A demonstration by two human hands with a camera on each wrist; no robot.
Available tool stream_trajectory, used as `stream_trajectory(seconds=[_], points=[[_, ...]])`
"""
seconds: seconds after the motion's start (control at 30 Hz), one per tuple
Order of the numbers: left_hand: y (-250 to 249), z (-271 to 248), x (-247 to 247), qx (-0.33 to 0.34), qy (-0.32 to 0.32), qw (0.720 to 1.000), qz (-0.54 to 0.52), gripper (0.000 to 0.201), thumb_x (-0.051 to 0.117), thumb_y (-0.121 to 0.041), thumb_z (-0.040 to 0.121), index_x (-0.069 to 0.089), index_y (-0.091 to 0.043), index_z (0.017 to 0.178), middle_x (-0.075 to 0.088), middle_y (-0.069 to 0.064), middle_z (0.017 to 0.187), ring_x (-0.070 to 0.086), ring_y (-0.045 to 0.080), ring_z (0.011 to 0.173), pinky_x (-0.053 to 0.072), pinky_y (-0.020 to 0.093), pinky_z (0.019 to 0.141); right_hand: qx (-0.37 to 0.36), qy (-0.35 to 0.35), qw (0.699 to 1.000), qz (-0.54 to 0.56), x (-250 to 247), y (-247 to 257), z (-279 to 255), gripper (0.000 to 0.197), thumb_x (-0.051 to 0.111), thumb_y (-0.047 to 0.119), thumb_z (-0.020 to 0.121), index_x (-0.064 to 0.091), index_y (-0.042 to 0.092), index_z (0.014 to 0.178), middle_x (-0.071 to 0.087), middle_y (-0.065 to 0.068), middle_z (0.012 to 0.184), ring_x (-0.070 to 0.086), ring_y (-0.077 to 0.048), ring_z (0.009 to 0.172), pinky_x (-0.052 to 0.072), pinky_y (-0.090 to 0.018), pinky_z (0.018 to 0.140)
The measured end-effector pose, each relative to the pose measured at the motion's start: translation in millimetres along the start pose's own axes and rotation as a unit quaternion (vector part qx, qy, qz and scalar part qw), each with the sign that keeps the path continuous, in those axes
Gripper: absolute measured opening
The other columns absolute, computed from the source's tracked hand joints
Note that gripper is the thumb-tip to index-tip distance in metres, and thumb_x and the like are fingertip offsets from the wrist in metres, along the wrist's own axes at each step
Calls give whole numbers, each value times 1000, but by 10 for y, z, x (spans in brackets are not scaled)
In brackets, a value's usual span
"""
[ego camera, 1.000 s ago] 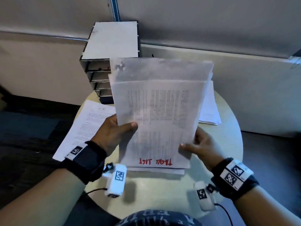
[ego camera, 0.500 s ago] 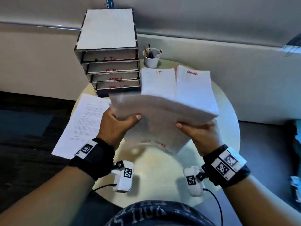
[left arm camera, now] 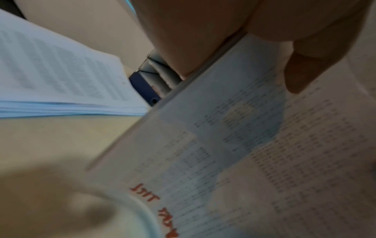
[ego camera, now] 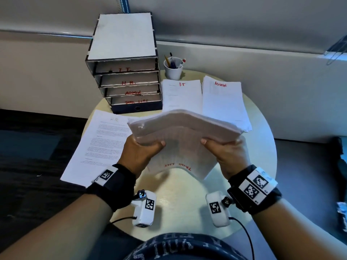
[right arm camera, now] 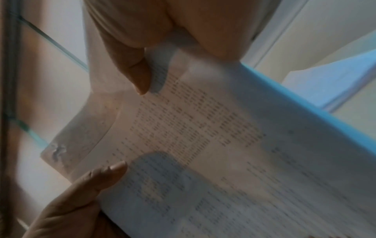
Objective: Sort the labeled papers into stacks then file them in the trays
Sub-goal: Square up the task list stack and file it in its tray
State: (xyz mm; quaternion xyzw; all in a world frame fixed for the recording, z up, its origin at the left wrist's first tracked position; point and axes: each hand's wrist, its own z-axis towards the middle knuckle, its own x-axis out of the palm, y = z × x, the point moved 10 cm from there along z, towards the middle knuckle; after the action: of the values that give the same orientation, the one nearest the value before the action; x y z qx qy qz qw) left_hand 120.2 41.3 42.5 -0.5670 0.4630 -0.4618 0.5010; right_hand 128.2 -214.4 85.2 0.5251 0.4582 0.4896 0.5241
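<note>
My fingers (ego camera: 238, 142) curl round the task-list stack (ego camera: 185, 132), thumbs on the near face, both hands pinching it by its side edges. Left hand (ego camera: 139, 152) grips the left edge, right hand (ego camera: 228, 155) the right edge; the stack is lifted above the table (ego camera: 262, 147) and bowed upward in the middle, near edge drooping toward me with a red upside-down label. Left wrist view: my thumb (left arm camera: 309, 64) presses on the printed top sheet, the red label low in the frame, blurred. Right wrist view: my right thumb (right arm camera: 132, 67) and the left thumb (right arm camera: 97, 178) both lie on the same sheet; the text is too blurred to read. H.R. stack (ego camera: 99, 143) lies flat at the table's left, overhanging its edge. I.T. stack (ego camera: 181, 95) and ADMIN stack (ego camera: 224, 102) lie side by side at the back, just beyond the held stack, edges nearly touching. Tray unit (ego camera: 127, 72) stands at back left, four slots labeled in red from the top: I.T., H.R., ADMIN, and a bottom label only partly readable. White cup (ego camera: 173, 69) with pens stands right beside the unit, behind the I.T. stack.
</note>
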Motion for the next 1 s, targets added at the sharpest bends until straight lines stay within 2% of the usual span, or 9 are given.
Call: stream_trajectory(seconds=[0.17, 0.27, 0.33, 0.43, 0.53, 0.7, 0.77, 0.9, 1.0], points=[[428, -12, -11, -112, -19, 991, 73, 44, 82, -31, 70, 71, -15, 109, 75, 4, 102, 69, 28, 99, 57, 50, 90, 187, 14, 980, -66, -22, -884, -116, 34, 82, 3, 67, 70, 5, 99, 75, -10, 92, 73, -27, 84, 60, -47, 79], [212, 105, -77, -86, -33, 995, 36, 43, 79, -25, 72, 71, -9, 111, 76, 6, 103, 71, 30, 99, 58, 40, 85, 178, 14, 980, -90, -266, -931, -102, 19, 74, -5, 75, 72, 13, 82, 75, -4, 82, 69, -24, 75, 59, -41, 75], [124, 159, -121, -93, -46, 990, -94, 45, 76, -12, 74, 68, -5, 118, 74, 11, 112, 70, 31, 104, 58, 42, 88, 183, 17, 980, -81, -448, -957, -124, 14, 76, -3, 73, 72, 9, 78, 75, -9, 79, 66, -29, 73, 56, -41, 71], [214, 192, -45, -157, -42, 939, -303, 47, 66, -3, 85, 59, -2, 132, 66, 18, 127, 64, 36, 116, 52, 52, 97, 230, 31, 970, 77, -503, -1081, -211, 36, 87, 11, 59, 69, 2, 90, 72, -25, 97, 69, -35, 83, 58, -43, 78], [322, 132, 175, -202, -14, 905, -374, 49, 60, -10, 92, 52, -7, 140, 58, 20, 137, 57, 37, 126, 45, 57, 104, 220, 66, 948, 221, -171, -876, -221, 36, 77, 11, 70, 65, 6, 103, 74, -15, 99, 72, -28, 83, 60, -41, 73], [517, -18, 297, -252, -51, 891, -374, 51, 63, -8, 86, 56, -7, 137, 66, 17, 128, 66, 33, 113, 59, 48, 86, 188, -20, 963, 194, -224, -736, -11, 32, 57, -14, 84, 63, -5, 114, 71, -24, 109, 68, -43, 98, 49, -65, 90], [528, 35, 39, -230, -75, 899, -364, 52, 61, -2, 83, 57, -5, 134, 67, 18, 126, 68, 31, 108, 60, 45, 82, 171, -32, 971, 165, -439, -669, 71, 33, 71, -7, 73, 67, -4, 106, 72, -23, 102, 70, -41, 90, 51, -66, 86], [386, 139, -340, -197, 28, 953, -229, 53, 62, 1, 81, 55, 0, 133, 58, 27, 134, 65, 37, 111, 56, 47, 91, 163, 63, 974, 146, -714, -532, 146, 94, 99, 28, 24, 66, -3, 107, 73, -21, 103, 72, -35, 87, 60, -43, 70], [357, 90, -261, -214, 127, 959, -136, 52, 64, 2, 76, 61, -1, 128, 62, 25, 129, 65, 38, 113, 55, 46, 91, 171, 128, 973, 90, -731, -528, 153, 97, 100, 33, 25, 64, -7, 106, 72, -24, 103, 72, -35, 87, 59, -38, 70]])
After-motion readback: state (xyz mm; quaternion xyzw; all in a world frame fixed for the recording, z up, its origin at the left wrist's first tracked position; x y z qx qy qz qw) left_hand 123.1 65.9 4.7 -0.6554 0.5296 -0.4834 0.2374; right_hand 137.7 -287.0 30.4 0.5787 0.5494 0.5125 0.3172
